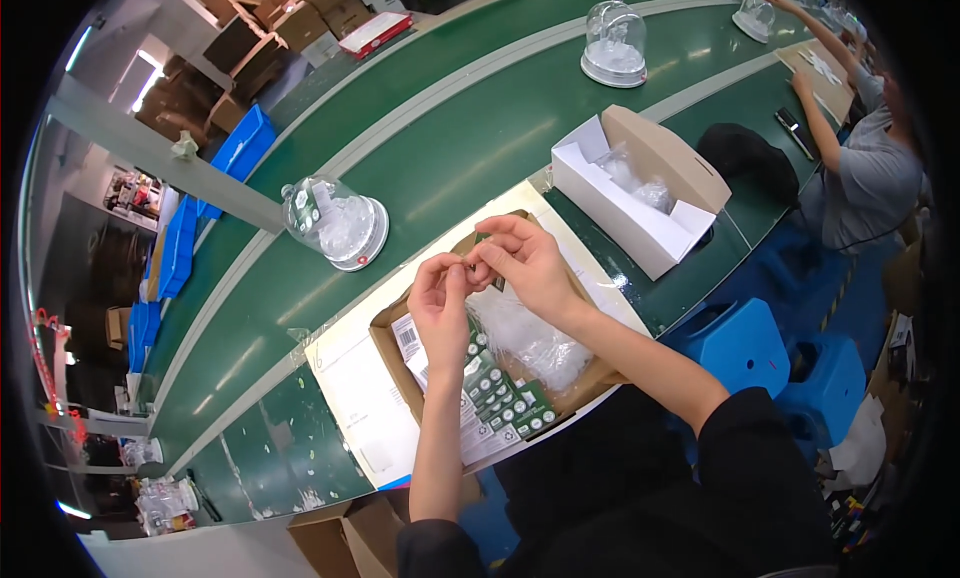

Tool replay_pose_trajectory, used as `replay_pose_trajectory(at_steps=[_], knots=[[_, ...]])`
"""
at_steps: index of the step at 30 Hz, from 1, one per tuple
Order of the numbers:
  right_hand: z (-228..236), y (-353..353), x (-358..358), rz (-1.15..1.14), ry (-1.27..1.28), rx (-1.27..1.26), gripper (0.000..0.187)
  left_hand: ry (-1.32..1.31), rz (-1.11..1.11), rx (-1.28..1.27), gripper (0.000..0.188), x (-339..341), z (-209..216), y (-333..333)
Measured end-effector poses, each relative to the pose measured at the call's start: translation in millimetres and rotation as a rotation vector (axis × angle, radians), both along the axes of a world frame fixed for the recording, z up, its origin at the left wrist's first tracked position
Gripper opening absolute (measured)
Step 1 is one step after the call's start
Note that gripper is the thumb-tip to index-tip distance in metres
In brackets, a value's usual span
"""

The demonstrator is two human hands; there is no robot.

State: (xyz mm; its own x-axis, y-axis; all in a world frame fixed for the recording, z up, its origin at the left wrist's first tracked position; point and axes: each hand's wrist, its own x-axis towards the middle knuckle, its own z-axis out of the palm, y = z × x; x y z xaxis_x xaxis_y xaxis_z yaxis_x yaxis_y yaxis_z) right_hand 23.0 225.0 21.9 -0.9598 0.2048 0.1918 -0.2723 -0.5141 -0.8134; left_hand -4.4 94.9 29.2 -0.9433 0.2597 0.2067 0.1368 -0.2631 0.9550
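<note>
My left hand (440, 303) and my right hand (530, 278) meet fingertip to fingertip, both pinched closed. What lies between the fingers is too small and covered to make out. Below them a shallow brown cardboard box (385, 330) rests tilted at the table's near edge. Inside it are green-and-white printed cards (510, 410) on the left and a heap of clear plastic bags (545, 350) on the right. Under the box lies a cream-coloured board (350, 403).
A clear dome with a white base (350, 233) stands ahead on the left of the green conveyor; another dome (614, 53) is farther off. An open white carton (625, 208) with clear plastic-wrapped pieces sits right. Blue stools (745, 348) and a co-worker (870, 168) are farther right.
</note>
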Motion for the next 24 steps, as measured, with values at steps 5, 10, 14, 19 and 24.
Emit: replay_pose_trajectory(at_steps=[5, 10, 14, 19, 24], knots=[[-5.4, 3.9, -2.2, 0.001, -0.029, -0.031, 0.015, 0.034, 0.003, -0.002, 0.011, 1.1, -2.2, 1.2], [-9.2, 3.9, -5.0, -0.02, 0.0, 0.013, 0.016, 0.069, 0.015, -0.035, 0.01, 1.4, -1.0, -0.7], [-0.8, -2.0, -3.5, -0.032, -0.027, -0.05, 0.019, 0.1, 0.027, -0.085, 0.012, 0.9, 0.5, -0.9], [-4.8, 0.6, -2.6, -0.032, -0.015, 0.037, 0.017, 0.069, 0.055, -0.068, 0.011, 3.0, 3.5, -1.0], [-3.7, -1.9, -0.6, -0.003, -0.015, 0.128, 0.012, 0.114, 0.124, -0.091, 0.013, -0.6, 3.3, -4.6]])
